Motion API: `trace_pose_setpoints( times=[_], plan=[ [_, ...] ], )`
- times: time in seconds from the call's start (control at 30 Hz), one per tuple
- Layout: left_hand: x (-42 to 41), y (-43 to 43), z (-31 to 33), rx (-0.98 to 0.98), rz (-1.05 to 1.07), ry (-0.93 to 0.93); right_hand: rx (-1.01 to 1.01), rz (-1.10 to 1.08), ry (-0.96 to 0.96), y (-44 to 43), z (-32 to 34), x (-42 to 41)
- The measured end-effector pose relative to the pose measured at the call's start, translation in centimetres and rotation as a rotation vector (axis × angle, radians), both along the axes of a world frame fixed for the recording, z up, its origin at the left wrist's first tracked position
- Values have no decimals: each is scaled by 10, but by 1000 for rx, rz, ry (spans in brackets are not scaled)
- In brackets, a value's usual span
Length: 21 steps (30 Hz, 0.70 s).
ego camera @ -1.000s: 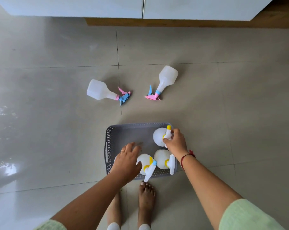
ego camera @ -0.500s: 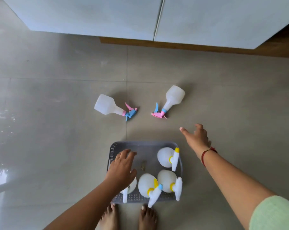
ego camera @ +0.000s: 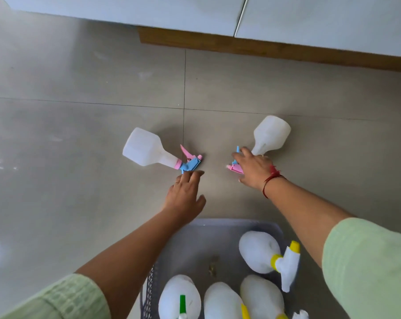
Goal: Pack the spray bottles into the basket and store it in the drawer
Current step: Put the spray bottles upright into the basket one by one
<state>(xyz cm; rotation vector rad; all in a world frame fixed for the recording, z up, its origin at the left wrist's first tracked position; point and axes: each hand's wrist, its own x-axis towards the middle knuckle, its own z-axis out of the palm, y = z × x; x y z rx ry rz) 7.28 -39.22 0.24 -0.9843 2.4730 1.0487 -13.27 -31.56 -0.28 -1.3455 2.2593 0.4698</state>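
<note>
Two translucent spray bottles with pink and blue trigger heads lie on the tiled floor. My left hand (ego camera: 185,194) is stretched out flat, its fingertips just short of the blue nozzle of the left bottle (ego camera: 146,150). Fingers spread, my right hand (ego camera: 252,169) lies over the neck and trigger of the right bottle (ego camera: 272,134), which still rests on the floor. The grey perforated basket (ego camera: 218,229) is at the bottom of the view between my arms. It holds several white spray bottles (ego camera: 257,252) with yellow or green collars.
White cabinet fronts (ego camera: 149,10) on a wooden plinth (ego camera: 241,46) run along the top of the view. Grey floor tiles (ego camera: 80,77) lie between the cabinet and the bottles. Light green sleeves cover both my upper arms.
Both hands left the basket and reached forward to the two bottles on the floor. The view moved forward, so the basket now sits lower in the frame.
</note>
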Motion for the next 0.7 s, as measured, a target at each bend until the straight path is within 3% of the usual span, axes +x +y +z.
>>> trace_pose_setpoints(
  times=[0.17, 0.37, 0.6, 0.7],
  plan=[
    [16, -2, -28, 26, 10, -51, 72, 41, 46, -7, -25, 4],
    [46, 0, -29, 60, 43, -109, -85, -77, 50, -3, -10, 11],
    [63, 26, 45, 153, 188, -105, -304, -60, 51, 24, 62, 33],
    [69, 33, 86, 164, 205, -97, -405, -152, -7, 32, 111, 44]
  ],
)
